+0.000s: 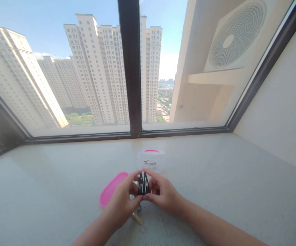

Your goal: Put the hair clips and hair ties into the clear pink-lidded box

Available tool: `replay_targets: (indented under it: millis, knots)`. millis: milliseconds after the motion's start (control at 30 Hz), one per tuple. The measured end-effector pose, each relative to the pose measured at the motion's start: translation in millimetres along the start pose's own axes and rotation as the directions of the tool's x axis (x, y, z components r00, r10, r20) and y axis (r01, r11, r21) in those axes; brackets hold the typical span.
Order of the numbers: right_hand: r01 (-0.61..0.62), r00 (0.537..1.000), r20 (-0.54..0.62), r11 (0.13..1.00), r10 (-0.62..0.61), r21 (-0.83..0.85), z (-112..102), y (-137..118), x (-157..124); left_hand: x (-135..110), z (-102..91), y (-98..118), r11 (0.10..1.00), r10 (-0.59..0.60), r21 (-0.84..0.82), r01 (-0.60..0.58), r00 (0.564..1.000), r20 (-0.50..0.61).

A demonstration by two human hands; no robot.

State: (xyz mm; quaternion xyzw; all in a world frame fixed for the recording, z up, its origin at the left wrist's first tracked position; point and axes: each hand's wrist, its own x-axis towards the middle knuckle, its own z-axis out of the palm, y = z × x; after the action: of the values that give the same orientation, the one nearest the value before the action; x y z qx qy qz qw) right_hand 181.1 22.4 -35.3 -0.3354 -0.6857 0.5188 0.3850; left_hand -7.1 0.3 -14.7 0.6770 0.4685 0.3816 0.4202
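Head view: black hair clips (145, 188) being held
Left hand (124, 196) and right hand (165, 194) are each pinching one clip; pink oval piece (112, 190) is lying beside the left hand

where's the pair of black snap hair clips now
In the head view, the black snap hair clips are at lower centre, held side by side between the left hand and right hand, nearer than the translucent box.

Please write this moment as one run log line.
left hand, right hand: holding two black hair clips side by side | pink lid: on sill, partly behind left hand | clear container: beyond hands
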Motion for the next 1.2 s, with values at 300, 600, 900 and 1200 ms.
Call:
replay_targets:
  millis: [300,600,900,1200]
  knots:
    - [-0.014,0.999,-0.033,0.998,0.016,0.065,1,-2,-1,1,-3.6,8,0.997,-0.08,-0.001,0.08,0.996,-0.024]
    - [-0.059,0.997,-0.045,0.991,0.064,0.117,4,-7,0,0,-5.1,9,0.986,-0.098,-0.137,0.1,0.995,0.02]
    - [-0.038,0.996,-0.075,0.996,0.044,0.084,6,-9,0,0,-7.0,17,0.97,-0.149,-0.191,0.148,0.989,0.007]
    - [-0.019,0.998,-0.052,0.994,0.025,0.111,7,-18,-1,0,-6.0,18,0.951,-0.191,-0.244,0.191,0.981,0.021]
